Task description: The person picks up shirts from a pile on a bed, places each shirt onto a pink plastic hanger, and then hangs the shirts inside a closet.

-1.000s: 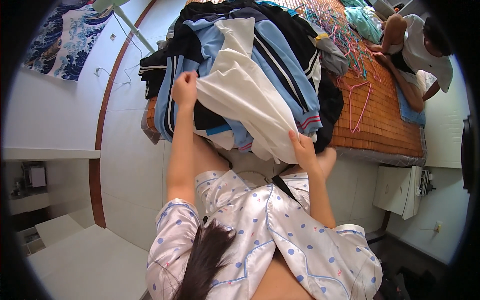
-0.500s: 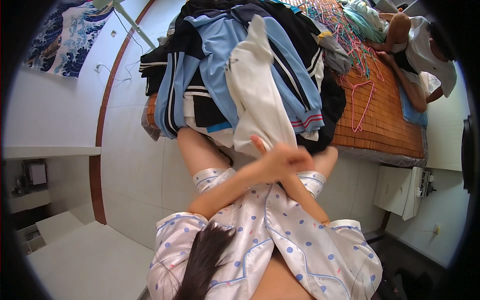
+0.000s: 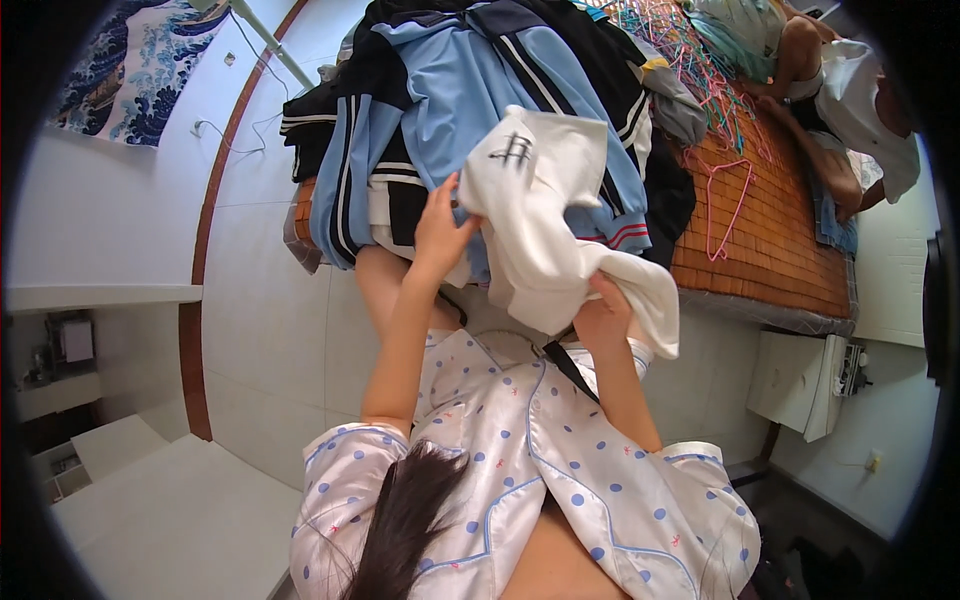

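A white garment (image 3: 545, 215) with a dark mark is held up, bent and partly folded, in front of the heap of clothes; its full shape is not visible. My right hand (image 3: 605, 315) is closed round its lower part, and one end of the cloth droops over that hand to the right. At the garment's left edge is my left hand (image 3: 443, 238), thumb and fingers apart, the fingertips at or touching the cloth. Right behind lies a light blue jacket (image 3: 440, 120) with black and white stripes, on top of the heap.
Black clothes (image 3: 600, 60) and a grey garment (image 3: 672, 108) lie in the heap on a bed with a brown woven mat (image 3: 770, 260). A pink hanger (image 3: 728, 205) rests on the mat near tangled coloured hangers (image 3: 700, 60). Another person (image 3: 850, 90) sits on the bed at the far right.
My hands were crossed low over my lap; now they are apart, the left one raised to the left. The white garment has swung down and bent. The other person has shifted slightly.
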`<move>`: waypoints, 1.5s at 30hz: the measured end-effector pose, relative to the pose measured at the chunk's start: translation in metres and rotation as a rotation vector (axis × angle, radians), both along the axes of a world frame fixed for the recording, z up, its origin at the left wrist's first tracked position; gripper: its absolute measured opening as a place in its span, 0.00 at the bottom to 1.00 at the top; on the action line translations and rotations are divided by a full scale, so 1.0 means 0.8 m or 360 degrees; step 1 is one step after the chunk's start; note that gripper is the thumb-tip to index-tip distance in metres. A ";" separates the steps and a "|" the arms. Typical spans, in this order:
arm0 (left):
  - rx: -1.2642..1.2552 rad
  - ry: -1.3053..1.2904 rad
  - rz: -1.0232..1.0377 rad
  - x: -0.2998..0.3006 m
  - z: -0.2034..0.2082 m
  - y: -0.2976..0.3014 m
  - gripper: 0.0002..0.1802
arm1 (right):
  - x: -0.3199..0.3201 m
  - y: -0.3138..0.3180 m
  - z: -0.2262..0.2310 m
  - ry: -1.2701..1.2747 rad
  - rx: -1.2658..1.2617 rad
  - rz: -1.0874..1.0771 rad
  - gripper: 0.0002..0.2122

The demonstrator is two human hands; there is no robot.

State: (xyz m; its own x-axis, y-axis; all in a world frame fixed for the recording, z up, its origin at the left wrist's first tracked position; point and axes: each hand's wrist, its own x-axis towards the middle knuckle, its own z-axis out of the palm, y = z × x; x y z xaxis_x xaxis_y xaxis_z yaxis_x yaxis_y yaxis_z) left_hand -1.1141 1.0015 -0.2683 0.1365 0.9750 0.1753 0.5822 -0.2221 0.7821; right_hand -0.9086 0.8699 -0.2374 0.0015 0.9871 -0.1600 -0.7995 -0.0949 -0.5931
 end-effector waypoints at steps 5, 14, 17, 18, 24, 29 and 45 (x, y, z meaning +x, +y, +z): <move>-0.0193 -0.0291 -0.0042 0.065 -0.063 -0.003 0.29 | 0.001 0.004 0.022 0.0327 0.0061 0.0143 0.18; 0.0634 -0.0813 0.0308 -0.006 0.064 0.061 0.15 | 0.039 0.013 0.025 -0.0237 -0.0024 -0.0362 0.20; 0.1135 -0.1023 0.0224 -0.006 0.167 0.077 0.17 | 0.067 0.007 0.025 -0.0372 -0.0055 -0.0457 0.20; 0.1143 -0.1022 0.0227 -0.002 0.180 0.079 0.17 | 0.068 0.007 0.023 -0.0371 -0.0048 -0.0453 0.20; 0.1093 0.0046 0.0203 0.016 0.113 0.087 0.21 | 0.054 0.025 0.025 -0.1265 -0.0378 -0.0670 0.24; -0.0229 -0.0033 0.0127 -0.009 -0.044 0.040 0.14 | 0.094 -0.004 0.005 -0.2175 -0.0620 -0.0304 0.20; -0.0239 -0.0583 0.0117 -0.016 0.033 -0.046 0.16 | 0.010 0.144 -0.076 -0.2484 -0.0147 -0.0286 0.31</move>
